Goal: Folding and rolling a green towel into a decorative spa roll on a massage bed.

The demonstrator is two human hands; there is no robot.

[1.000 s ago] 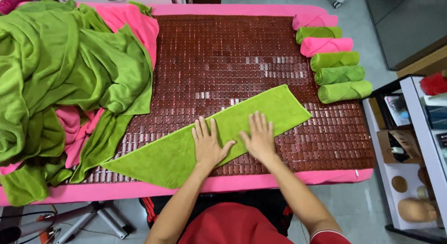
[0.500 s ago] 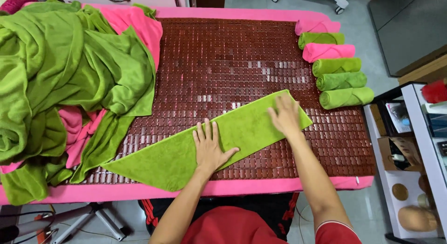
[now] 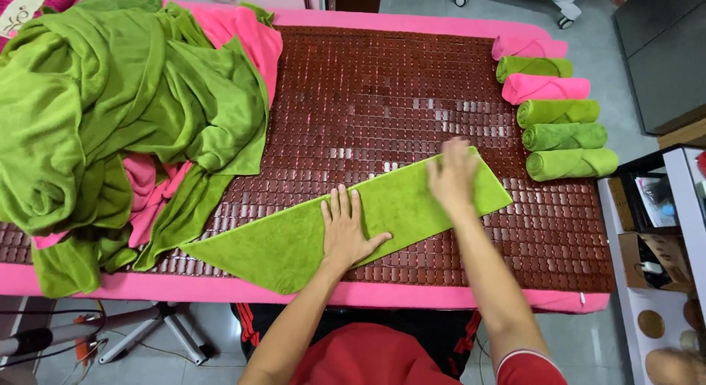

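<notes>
A folded green towel (image 3: 294,241) lies as a long slanted strip on the dark red-brown mat (image 3: 382,91), its left end pointed near the front edge. My left hand (image 3: 346,230) presses flat on the strip's middle, fingers spread. Over the strip's right end my right hand (image 3: 452,172) lies flat and blurred with motion, holding nothing.
A heap of loose green and pink towels (image 3: 110,113) covers the left part of the pink-edged table (image 3: 456,297). Several rolled green and pink towels (image 3: 559,113) line the right edge. A shelf unit with boxes (image 3: 654,238) stands to the right, and a metal stand (image 3: 147,330) sits on the floor.
My right hand has slid from beside the left hand along the green towel out to its right end. The left hand has stayed pressed on the middle.
</notes>
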